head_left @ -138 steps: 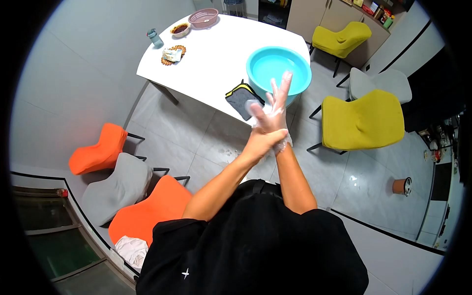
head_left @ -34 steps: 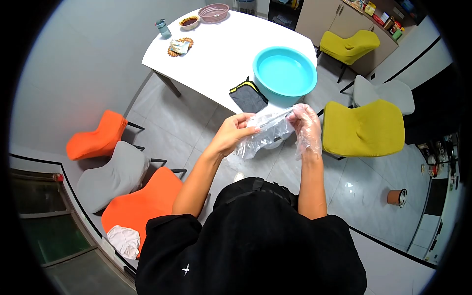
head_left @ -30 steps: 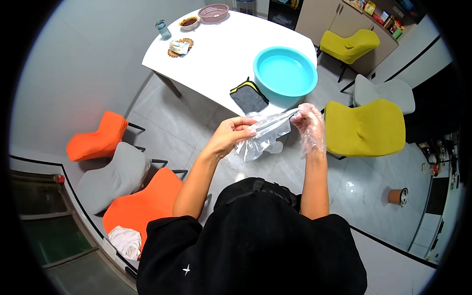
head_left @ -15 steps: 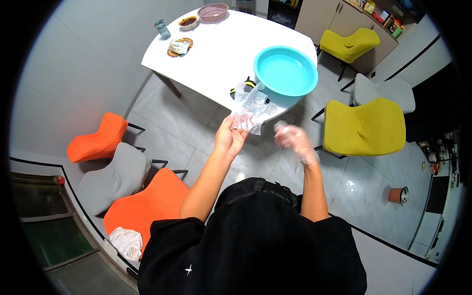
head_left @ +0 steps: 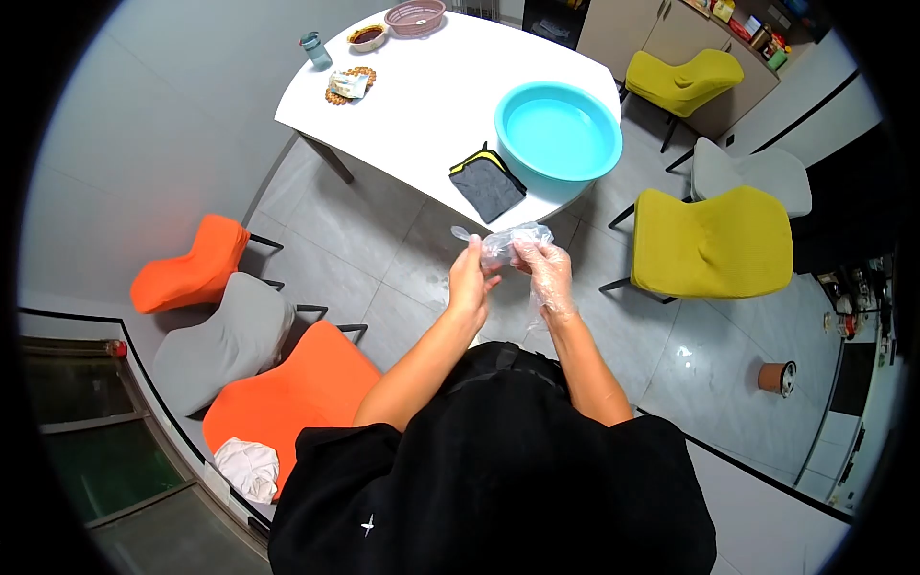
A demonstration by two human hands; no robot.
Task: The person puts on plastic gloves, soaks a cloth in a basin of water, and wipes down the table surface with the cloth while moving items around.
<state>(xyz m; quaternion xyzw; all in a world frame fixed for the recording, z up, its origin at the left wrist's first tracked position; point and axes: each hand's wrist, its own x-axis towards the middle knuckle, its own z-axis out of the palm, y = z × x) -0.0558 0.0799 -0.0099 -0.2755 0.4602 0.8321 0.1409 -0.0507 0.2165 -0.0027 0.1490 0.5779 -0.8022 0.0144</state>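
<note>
Between my hands, just off the front edge of the white table, is a clear plastic disposable glove. My left hand is bare and pinches it from the left. My right hand wears a similar clear glove, loose at the wrist, and its fingers grip the other side. On the table just beyond lies a dark grey cloth with a yellow and black edge. A turquoise basin stands beside the cloth, to its right.
On the table's far left are a cup, a beaded ring with a packet, a bowl of dark liquid and a pink basket. Orange chairs stand left, yellow-green chairs right. A small bucket is on the floor.
My right hand has moved left and taken hold of the loose glove. That glove has come down toward me, and the grey cloth behind it shows fully.
</note>
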